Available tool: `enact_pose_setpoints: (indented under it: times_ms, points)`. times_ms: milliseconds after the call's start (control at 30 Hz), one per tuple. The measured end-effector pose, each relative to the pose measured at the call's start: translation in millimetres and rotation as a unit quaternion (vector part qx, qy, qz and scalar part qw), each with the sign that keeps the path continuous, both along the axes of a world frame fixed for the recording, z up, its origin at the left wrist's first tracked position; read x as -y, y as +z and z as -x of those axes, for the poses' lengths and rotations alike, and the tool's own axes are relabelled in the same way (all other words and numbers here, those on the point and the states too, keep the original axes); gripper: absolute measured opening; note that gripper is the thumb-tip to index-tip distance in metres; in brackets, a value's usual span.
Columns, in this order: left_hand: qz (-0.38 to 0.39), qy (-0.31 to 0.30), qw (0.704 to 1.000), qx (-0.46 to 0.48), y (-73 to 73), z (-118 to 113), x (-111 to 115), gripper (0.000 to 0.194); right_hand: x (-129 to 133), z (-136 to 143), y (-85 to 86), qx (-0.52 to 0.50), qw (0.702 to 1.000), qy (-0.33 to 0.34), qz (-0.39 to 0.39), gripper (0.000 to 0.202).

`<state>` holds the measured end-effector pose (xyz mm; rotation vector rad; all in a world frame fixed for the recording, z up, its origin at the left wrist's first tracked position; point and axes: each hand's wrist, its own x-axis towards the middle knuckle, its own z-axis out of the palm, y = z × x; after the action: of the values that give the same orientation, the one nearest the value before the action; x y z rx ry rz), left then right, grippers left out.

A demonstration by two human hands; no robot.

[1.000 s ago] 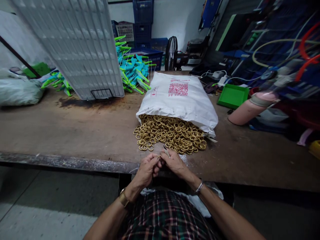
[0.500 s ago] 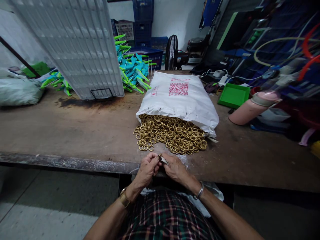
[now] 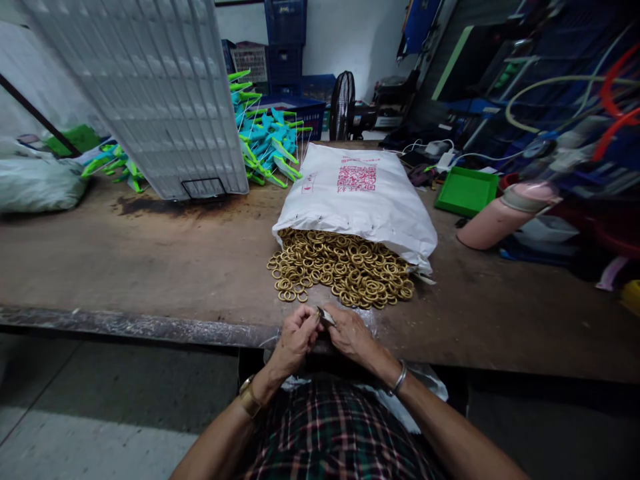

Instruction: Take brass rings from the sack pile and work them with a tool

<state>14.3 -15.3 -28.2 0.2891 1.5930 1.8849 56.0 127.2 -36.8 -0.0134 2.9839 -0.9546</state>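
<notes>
My left hand [image 3: 299, 333] is closed in a pinch at the table's front edge, around what looks like one brass-coloured ring, mostly hidden by the fingers. Beside it, my right hand [image 3: 353, 335] grips a small knife [image 3: 327, 317] with a pale body and a dark tip. The tip meets the left fingertips. Just beyond both hands lies a heap of brass-coloured rings [image 3: 345, 267], spilling from the mouth of a white sack [image 3: 360, 193] with red print.
The brown wooden table [image 3: 150, 267] spans the view. A grey ribbed panel [image 3: 165, 120] stands at left, near green and turquoise plastic pieces [image 3: 275, 137]. A green tray [image 3: 467, 190] and a pink bottle [image 3: 505, 217] are at right. A black fan [image 3: 343, 107] stands behind.
The knife has turned slightly between my fingers, and its dark tip shows more clearly. Both hands stay almost in place; the rings and sack have not moved.
</notes>
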Motion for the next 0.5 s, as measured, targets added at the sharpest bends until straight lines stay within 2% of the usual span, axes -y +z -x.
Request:
enact_pose_setpoints:
  times_ms: [167,267,400,500]
  points:
    - [0.009,-0.021,0.999,-0.043,-3.8,3.2,3.3,0.037,-6.0,3.8,5.7,0.023,0.998,0.057,0.000,0.016]
    - [0.011,-0.019,0.999,-0.038,-1.9,1.2,8.1,0.036,-6.7,6.6,12.1,0.039,0.996,0.081,-0.015,0.017]
    - [0.000,-0.049,0.999,0.002,11.2,-11.1,12.6,0.035,-3.0,14.1,17.5,0.066,0.994,0.030,-0.081,0.016]
    - [-0.063,-0.078,0.993,0.058,20.1,-20.0,11.2,0.032,3.6,23.9,15.0,0.057,0.992,0.011,-0.113,0.020]
